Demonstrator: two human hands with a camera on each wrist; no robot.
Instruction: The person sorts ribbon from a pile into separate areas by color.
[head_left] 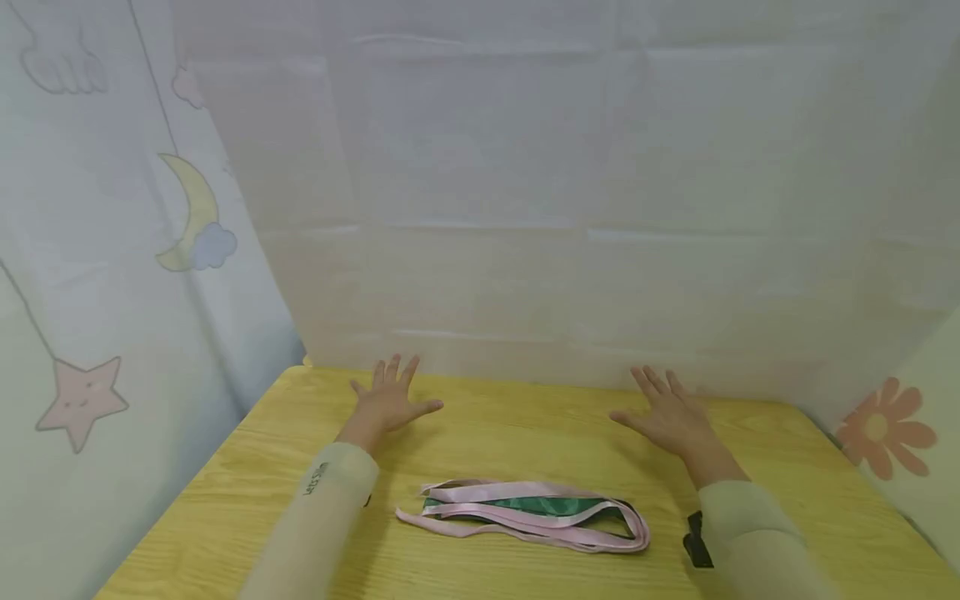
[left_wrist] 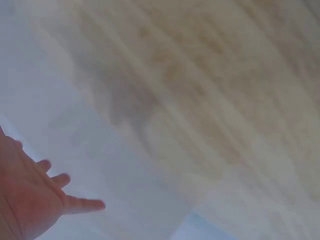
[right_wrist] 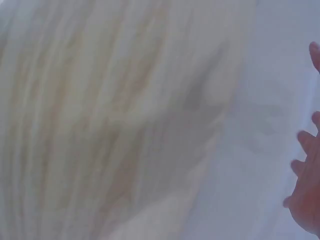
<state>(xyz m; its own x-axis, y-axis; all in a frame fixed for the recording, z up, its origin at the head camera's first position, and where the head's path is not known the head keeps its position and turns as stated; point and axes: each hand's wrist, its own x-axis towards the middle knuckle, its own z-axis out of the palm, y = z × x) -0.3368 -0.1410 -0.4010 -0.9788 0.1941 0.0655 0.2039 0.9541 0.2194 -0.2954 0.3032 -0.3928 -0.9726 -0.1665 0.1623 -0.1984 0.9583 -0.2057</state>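
Both hands are held out over the far part of the table with fingers spread and nothing in them. My left hand (head_left: 384, 408) is toward the far left edge, and the left wrist view shows its palm side (left_wrist: 35, 200). Toward the far right edge is my right hand (head_left: 669, 417), partly visible at the right border of the right wrist view. Nearer the front, between the forearms, lies a looped bundle of pink ribbon (head_left: 525, 517). Dark green ribbon (head_left: 551, 505) lies within the pink loops. The hands are apart from the bundle.
The yellow wood-grain table (head_left: 517, 442) ends at a pale hanging sheet (head_left: 480, 292). A wall cloth with a moon and a star (head_left: 82, 404) hangs at left. A black object (head_left: 697, 542) sits by the right forearm, partly hidden by the sleeve.
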